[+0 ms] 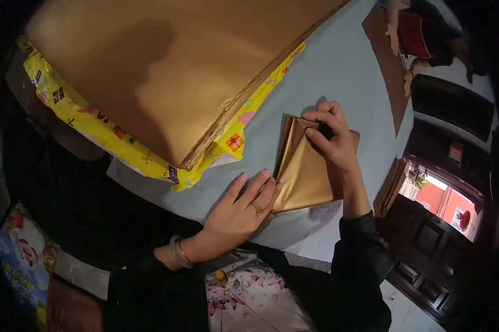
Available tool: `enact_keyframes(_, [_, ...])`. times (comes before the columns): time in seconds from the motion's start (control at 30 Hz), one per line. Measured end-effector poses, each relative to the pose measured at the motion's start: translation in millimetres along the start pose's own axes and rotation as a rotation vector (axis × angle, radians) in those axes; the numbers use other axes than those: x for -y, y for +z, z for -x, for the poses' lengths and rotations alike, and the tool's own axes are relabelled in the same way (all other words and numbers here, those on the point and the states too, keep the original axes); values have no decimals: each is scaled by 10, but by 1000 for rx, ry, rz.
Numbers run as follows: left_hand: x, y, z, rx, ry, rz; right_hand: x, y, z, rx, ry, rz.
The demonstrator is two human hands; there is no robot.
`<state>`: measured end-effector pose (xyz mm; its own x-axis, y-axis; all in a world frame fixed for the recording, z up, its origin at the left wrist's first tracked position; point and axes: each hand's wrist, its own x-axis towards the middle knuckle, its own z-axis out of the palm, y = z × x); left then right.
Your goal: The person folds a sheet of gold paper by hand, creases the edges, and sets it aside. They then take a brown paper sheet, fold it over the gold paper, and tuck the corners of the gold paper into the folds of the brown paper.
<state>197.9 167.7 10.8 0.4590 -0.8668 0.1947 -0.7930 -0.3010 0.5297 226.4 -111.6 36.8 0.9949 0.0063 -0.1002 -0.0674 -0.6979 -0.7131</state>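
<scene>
A folded gold metallic paper sheet (313,180) lies on a pale blue-grey tabletop (338,72), just off the middle of the view toward 3 o'clock. It looks light, thin and flexible, its shiny face probably a little slippery; it seems likely to crease or tear rather than break. The layered edges look like the best places to grip, with a flat hand steadying the body, since a hard squeeze on the smooth face could wrinkle it. The person's right hand (336,135) arches over the sheet's 12 o'clock edge, thumb and fingers curled, pinching the folded layers there; its wrist is raised and the forearm comes in from 4 o'clock. The left hand (235,216), wearing a ring (257,209) and bracelets (179,252), lies low and palm down at the sheet's 8 o'clock edge, its fingers extended and slightly parted, the nearest ones touching the paper; that forearm enters from 7 to 8 o'clock. Toward 11 o'clock sits a thick stack of gold-brown paper (205,72), bordered by yellow gift-print wrapping (111,141). At 2 o'clock, a co-worker's hands (393,41) rest by a brown sheet (385,69).
</scene>
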Motion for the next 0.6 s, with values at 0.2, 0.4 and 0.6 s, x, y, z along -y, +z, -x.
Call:
enact_keyframes(0.2, [6, -30, -21, 1, -51, 81, 29, 2, 9, -10, 16, 9])
enact_keyframes(0.4, [20, -48, -35, 7, -47, 85, 133, 88, 39, -105, 53, 66])
enact_keyframes(0.6, [4, -32, -35, 9, -57, 47, 274, 286, -79, -167, 5, 61])
